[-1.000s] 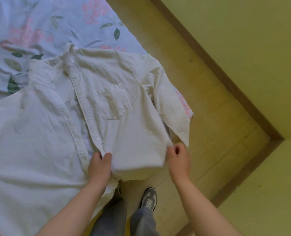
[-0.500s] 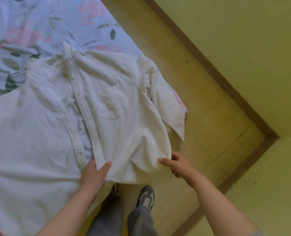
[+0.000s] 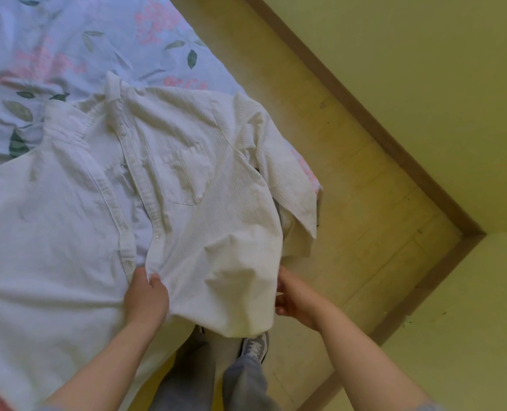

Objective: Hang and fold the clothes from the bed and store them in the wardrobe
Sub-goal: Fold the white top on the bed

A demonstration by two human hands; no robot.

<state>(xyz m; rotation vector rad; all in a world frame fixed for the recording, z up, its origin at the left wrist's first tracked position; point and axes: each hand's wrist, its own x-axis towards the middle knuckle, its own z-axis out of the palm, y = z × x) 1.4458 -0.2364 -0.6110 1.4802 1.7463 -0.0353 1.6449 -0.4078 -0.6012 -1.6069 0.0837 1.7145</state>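
White cotton, finely ribbed: a short-sleeved shirt (image 3: 222,221) lies face up and unbuttoned across the corner of the bed (image 3: 53,40), whose sheet is pale blue with pink flowers and green leaves. The collar (image 3: 113,90) points away from the person and the hem hangs toward them over the mattress edge. The front panel that carries the chest pocket (image 3: 184,176) is lifted a little at its lower end and bulges between the two hands. The other front panel lies flat on the bed, spreading out to the left side of the view. The short sleeve (image 3: 293,185) on the pocket side droops over the bed corner toward the floor (image 3: 365,179).

The left hand (image 3: 145,298) pinches the button strip of the pocket panel near the hem, thumb on top of the cloth. The right hand (image 3: 296,301) holds the outer side edge of the same panel, its fingers curled against the fabric with the tips hidden behind it. Both forearms are bare.

Below the hanging hem stand grey trousers (image 3: 187,381) and one grey lace-up shoe (image 3: 255,347) on the yellowish floor. A brown skirting board (image 3: 365,114) runs along the foot of the yellow-green wall (image 3: 424,69) and turns a corner at the right.
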